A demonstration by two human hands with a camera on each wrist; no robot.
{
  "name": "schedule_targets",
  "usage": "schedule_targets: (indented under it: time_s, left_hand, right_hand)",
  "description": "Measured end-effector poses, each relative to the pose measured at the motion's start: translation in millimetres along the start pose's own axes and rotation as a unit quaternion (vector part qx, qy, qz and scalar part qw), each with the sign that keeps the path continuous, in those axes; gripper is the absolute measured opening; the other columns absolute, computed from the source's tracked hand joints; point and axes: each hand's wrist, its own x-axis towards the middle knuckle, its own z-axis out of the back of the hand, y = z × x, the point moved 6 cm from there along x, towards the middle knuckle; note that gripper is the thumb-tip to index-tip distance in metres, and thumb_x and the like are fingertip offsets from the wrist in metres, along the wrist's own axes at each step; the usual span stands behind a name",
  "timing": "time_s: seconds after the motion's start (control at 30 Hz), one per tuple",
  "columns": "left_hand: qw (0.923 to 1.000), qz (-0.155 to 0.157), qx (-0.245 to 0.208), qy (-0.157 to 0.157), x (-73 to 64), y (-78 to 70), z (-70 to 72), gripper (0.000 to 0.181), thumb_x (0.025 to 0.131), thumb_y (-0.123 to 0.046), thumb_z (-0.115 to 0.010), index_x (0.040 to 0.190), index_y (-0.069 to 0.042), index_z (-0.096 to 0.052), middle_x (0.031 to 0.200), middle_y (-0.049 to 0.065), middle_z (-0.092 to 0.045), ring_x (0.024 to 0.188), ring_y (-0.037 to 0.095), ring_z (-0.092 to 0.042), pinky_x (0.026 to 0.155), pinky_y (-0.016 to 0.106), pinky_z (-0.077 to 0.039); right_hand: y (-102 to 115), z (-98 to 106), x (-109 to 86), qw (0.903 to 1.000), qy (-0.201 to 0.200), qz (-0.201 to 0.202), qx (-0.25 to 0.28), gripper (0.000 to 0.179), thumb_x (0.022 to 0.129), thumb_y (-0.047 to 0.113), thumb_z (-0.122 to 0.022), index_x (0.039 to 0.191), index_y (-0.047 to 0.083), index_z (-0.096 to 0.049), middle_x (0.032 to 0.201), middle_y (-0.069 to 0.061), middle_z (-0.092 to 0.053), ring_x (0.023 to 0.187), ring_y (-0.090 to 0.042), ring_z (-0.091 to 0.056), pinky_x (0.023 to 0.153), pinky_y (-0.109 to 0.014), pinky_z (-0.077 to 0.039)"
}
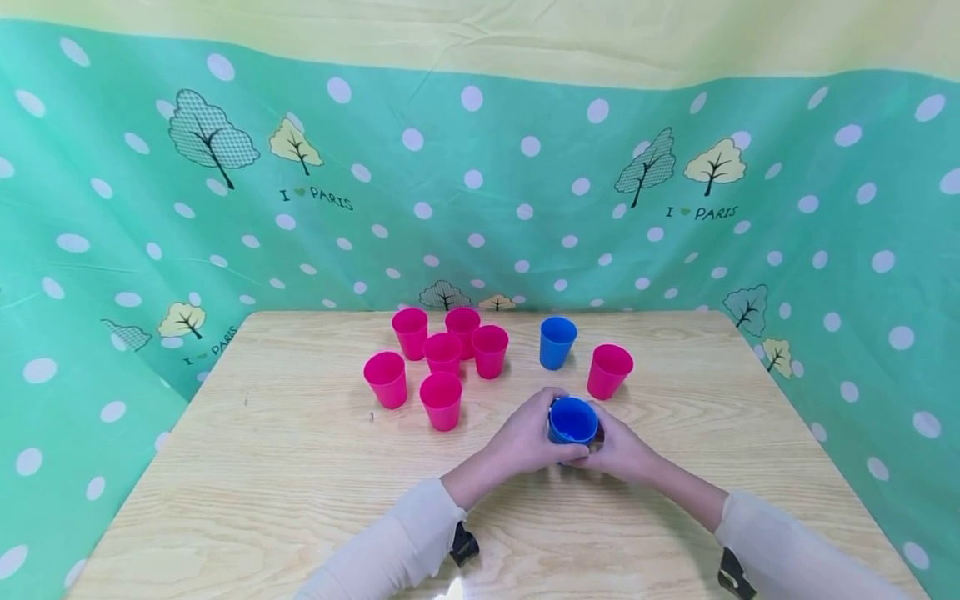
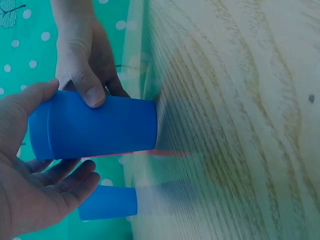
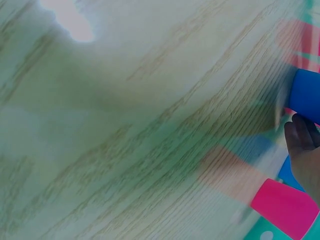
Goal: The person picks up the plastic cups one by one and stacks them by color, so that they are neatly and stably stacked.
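Near the right-middle of the table, both hands are at a blue cup (image 1: 573,421). It stands upright on the wood with its mouth up. A line below its rim in the left wrist view suggests a second blue cup nested in it (image 2: 40,127). My left hand (image 1: 528,433) holds the rim end, thumb on one side and fingers curled on the other. My right hand (image 1: 622,446) grips the lower part, its thumb (image 2: 92,90) lying along the wall and its fingers mostly hidden behind. The right wrist view catches only part of that hand (image 3: 307,160).
Behind the hands stand another blue cup (image 1: 557,346) and a pink cup (image 1: 611,372). Several pink cups (image 1: 442,402) are grouped to the left on the wooden table (image 1: 262,467). A green dotted cloth (image 1: 480,208) hangs round the table's back and sides.
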Motion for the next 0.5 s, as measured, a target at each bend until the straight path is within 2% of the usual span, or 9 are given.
schedule_targets:
  time_s: [0.3,0.5]
  left_hand:
    - [0.9997,0.014,-0.018,0.010,-0.4,5.9,2.1,0.082,0.069,-0.052,-0.077,0.134,-0.020,-0.040,0.126,-0.003,-0.055,0.114,0.017,-0.055,0.091,0.033,-0.049]
    - [0.9996,0.009,-0.025,0.003,5.4,6.0,11.2,0.084,0.070,-0.058,-0.073,0.135,-0.018,-0.040,0.126,0.000,-0.055,0.114,0.019,-0.054,0.090,0.035,-0.049]
  right_hand:
    - [-1,0,1.2,0.9999,0.001,0.009,-0.014,0.072,0.075,0.028,-0.078,0.133,0.010,-0.040,0.128,-0.012,-0.054,0.117,-0.032,-0.053,0.095,-0.044,-0.048]
    - [-1,1,1.7,0.9999,-0.005,0.002,-0.015,0.070,0.074,0.029,-0.079,0.131,0.012,-0.042,0.125,-0.010,-0.057,0.114,-0.031,-0.055,0.094,-0.046,-0.049]
